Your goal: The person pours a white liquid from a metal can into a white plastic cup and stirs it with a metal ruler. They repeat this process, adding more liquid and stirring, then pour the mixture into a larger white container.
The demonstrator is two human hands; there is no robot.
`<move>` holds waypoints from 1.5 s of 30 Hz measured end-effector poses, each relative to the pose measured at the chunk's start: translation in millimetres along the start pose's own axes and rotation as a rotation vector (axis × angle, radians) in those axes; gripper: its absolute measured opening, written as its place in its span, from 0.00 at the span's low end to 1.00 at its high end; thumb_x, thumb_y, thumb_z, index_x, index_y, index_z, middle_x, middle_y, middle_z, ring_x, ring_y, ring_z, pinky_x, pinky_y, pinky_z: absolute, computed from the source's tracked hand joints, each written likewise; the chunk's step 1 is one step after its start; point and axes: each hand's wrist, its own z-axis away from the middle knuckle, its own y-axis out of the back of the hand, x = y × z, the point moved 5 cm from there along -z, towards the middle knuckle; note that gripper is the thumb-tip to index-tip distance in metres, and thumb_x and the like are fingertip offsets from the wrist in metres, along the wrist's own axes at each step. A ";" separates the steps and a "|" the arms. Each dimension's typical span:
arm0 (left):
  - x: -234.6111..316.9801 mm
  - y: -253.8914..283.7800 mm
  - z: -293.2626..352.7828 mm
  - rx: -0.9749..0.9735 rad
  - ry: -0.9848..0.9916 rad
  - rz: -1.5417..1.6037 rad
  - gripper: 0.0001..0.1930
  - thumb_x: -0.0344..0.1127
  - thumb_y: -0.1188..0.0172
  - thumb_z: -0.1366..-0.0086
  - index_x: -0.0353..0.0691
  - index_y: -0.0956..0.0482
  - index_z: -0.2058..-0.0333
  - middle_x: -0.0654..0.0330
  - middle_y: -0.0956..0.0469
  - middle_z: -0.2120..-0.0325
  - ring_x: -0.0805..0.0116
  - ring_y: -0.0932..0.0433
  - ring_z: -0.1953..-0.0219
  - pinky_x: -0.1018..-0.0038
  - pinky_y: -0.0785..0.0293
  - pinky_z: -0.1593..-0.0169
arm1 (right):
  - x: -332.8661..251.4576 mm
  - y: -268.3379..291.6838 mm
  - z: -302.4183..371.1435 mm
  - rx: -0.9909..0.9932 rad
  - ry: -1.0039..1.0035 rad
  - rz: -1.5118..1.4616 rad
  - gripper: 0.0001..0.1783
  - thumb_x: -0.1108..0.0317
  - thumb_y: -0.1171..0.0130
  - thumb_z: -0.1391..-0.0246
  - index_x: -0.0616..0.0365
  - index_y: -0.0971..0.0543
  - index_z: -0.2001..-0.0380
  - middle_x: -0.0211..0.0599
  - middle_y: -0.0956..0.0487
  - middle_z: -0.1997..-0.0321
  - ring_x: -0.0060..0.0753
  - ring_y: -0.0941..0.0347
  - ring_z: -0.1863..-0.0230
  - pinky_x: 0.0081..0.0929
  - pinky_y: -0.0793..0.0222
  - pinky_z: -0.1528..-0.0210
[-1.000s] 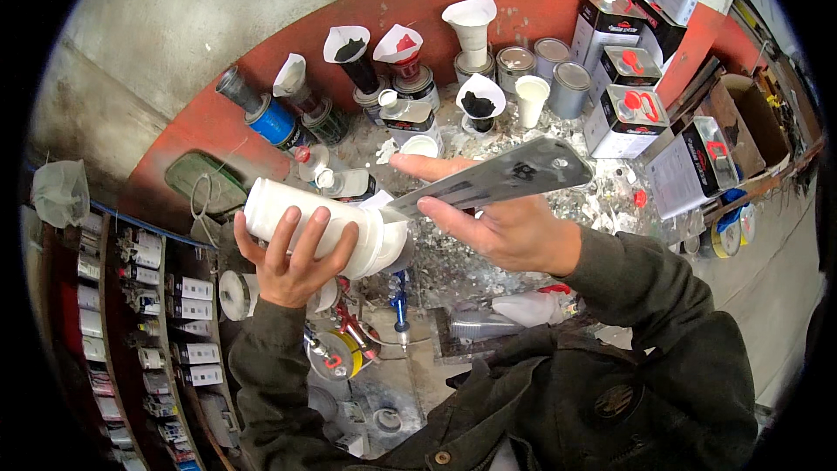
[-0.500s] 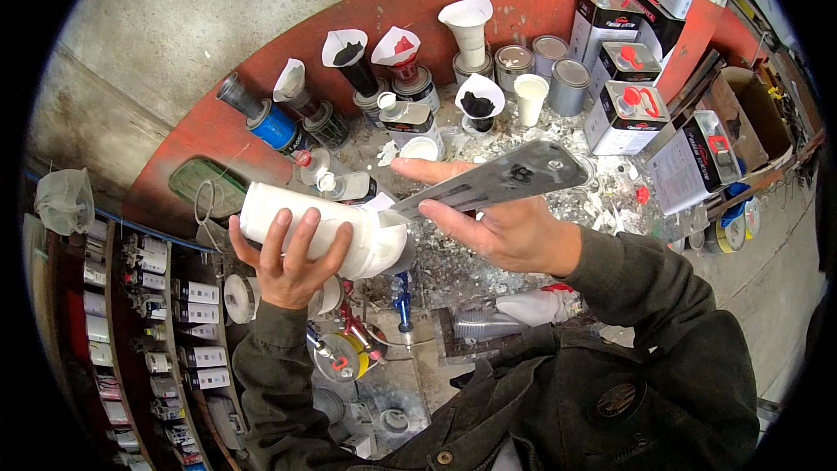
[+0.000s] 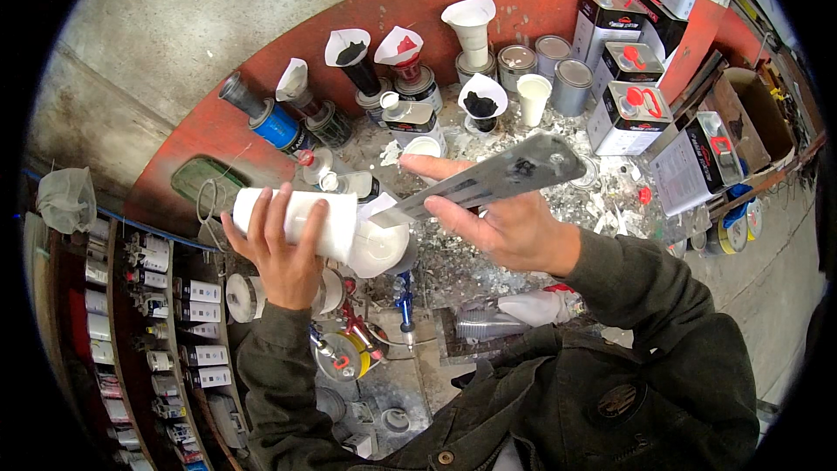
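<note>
My left hand (image 3: 288,253) is wrapped round a white plastic cup (image 3: 327,225), which lies tipped sideways with its mouth end to the right. Right below that end is a white paper strainer cone (image 3: 381,249) with white liquid in it; what supports it is mostly hidden. A long flat metal stirring stick (image 3: 510,176) is pinched between the thumb and fingers of my right hand (image 3: 506,231). It slants down leftward, its lower tip close to the cup's mouth and over the strainer. Whether tip and cup touch I cannot tell.
Behind my hands, paper strainers (image 3: 349,49) stand in cups on paint cans (image 3: 572,87). Rectangular metal cans (image 3: 628,118) stand at the right. Blue spray gun (image 3: 404,305) and red spray gun (image 3: 359,331) hang nearer me. Shelves of cans (image 3: 200,314) fill the left.
The cup in my left hand has turned to a more level tilt and shifted slightly, uncovering more of the strainer. The stirring stick has stayed nearly in place.
</note>
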 end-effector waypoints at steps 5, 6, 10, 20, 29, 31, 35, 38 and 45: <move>-11.9 -8.9 1.5 -0.286 0.371 0.330 0.38 0.28 0.28 0.61 0.46 0.26 0.45 0.53 0.33 0.39 0.47 0.38 0.34 0.45 0.50 0.31 | 21.5 5.8 0.6 0.144 0.087 0.031 0.24 0.71 0.39 0.37 0.60 0.25 0.38 0.33 0.17 0.60 0.20 0.26 0.67 0.23 0.28 0.61; -18.2 -11.8 8.7 -0.322 0.439 0.406 0.39 0.27 0.29 0.61 0.45 0.27 0.44 0.52 0.33 0.40 0.45 0.37 0.35 0.48 0.47 0.31 | 24.9 6.2 0.9 0.183 -0.006 -0.072 0.23 0.71 0.39 0.37 0.59 0.23 0.39 0.33 0.18 0.63 0.22 0.26 0.68 0.25 0.29 0.62; -36.5 -15.7 32.7 -0.410 0.640 0.762 0.35 0.33 0.25 0.59 0.38 0.25 0.47 0.47 0.31 0.44 0.47 0.29 0.44 0.56 0.33 0.41 | 47.5 1.4 7.0 0.306 -0.271 -0.328 0.20 0.68 0.40 0.35 0.59 0.22 0.41 0.29 0.21 0.71 0.17 0.28 0.73 0.22 0.31 0.71; 32.4 40.1 117.8 -0.121 1.332 1.381 0.38 0.26 0.29 0.53 0.30 0.30 0.40 0.54 0.22 0.48 0.63 0.22 0.47 0.65 0.27 0.42 | 136.1 -20.0 34.0 0.549 -0.810 -0.742 0.26 0.65 0.42 0.33 0.58 0.31 0.34 0.25 0.24 0.74 0.15 0.32 0.79 0.19 0.33 0.79; 282.9 -69.1 139.6 -0.360 1.392 1.680 0.39 0.32 0.21 0.50 0.33 0.32 0.42 0.55 0.23 0.47 0.66 0.25 0.46 0.67 0.29 0.42 | 121.3 -12.4 25.9 0.454 -0.842 -1.059 0.29 0.67 0.44 0.33 0.63 0.35 0.32 0.28 0.24 0.71 0.16 0.32 0.77 0.18 0.33 0.77; 316.8 -86.2 117.6 -0.386 1.282 1.725 0.37 0.32 0.23 0.47 0.34 0.32 0.42 0.56 0.24 0.47 0.65 0.25 0.46 0.67 0.30 0.42 | 117.3 -3.1 23.4 0.413 -0.818 -1.057 0.30 0.66 0.44 0.33 0.65 0.36 0.31 0.27 0.25 0.72 0.16 0.33 0.78 0.19 0.33 0.77; 377.9 -134.7 59.1 -0.383 1.026 1.778 0.36 0.33 0.25 0.46 0.35 0.33 0.40 0.54 0.26 0.46 0.63 0.27 0.44 0.66 0.31 0.40 | 109.2 16.9 21.7 0.376 -0.792 -1.082 0.30 0.65 0.44 0.32 0.60 0.37 0.30 0.26 0.22 0.68 0.14 0.32 0.76 0.17 0.33 0.75; 430.2 -170.4 11.5 -0.344 0.946 1.823 0.37 0.32 0.24 0.48 0.36 0.33 0.40 0.54 0.27 0.45 0.61 0.28 0.43 0.65 0.33 0.39 | 114.1 43.0 25.0 0.476 -0.817 -1.108 0.30 0.67 0.45 0.32 0.62 0.36 0.31 0.27 0.25 0.73 0.16 0.33 0.78 0.19 0.34 0.78; 530.1 -218.1 -77.9 -0.182 0.960 1.800 0.40 0.30 0.24 0.51 0.38 0.33 0.39 0.52 0.29 0.44 0.55 0.31 0.40 0.62 0.35 0.37 | 119.7 138.8 52.9 0.649 -0.818 -1.063 0.31 0.62 0.43 0.32 0.58 0.36 0.30 0.22 0.29 0.71 0.14 0.35 0.77 0.16 0.37 0.77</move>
